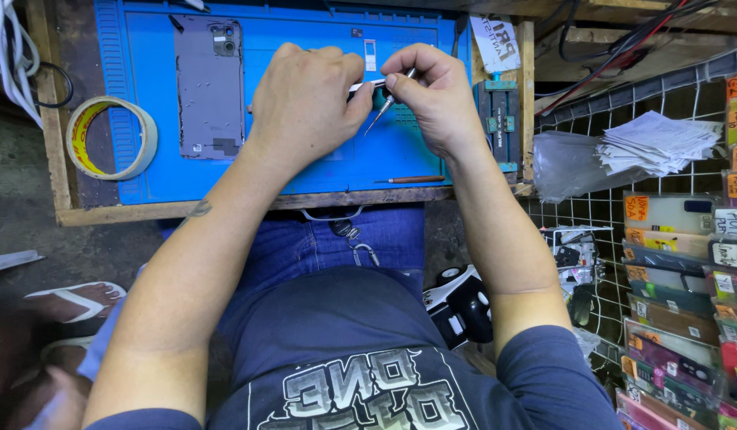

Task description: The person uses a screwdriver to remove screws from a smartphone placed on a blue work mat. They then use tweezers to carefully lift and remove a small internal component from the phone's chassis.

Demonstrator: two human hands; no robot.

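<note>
I'm seeing my right hand pinching a thin metal tool, its tip pointing down at the blue work mat. My left hand is curling closed around a small pale part, just beside the right, with a grey phone back lying on the mat to the left

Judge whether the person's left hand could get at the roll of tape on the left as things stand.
Probably yes: the roll of tape lies in the open beside the blue mat, nothing across it. The left hand is busy with a small part, though.
</note>
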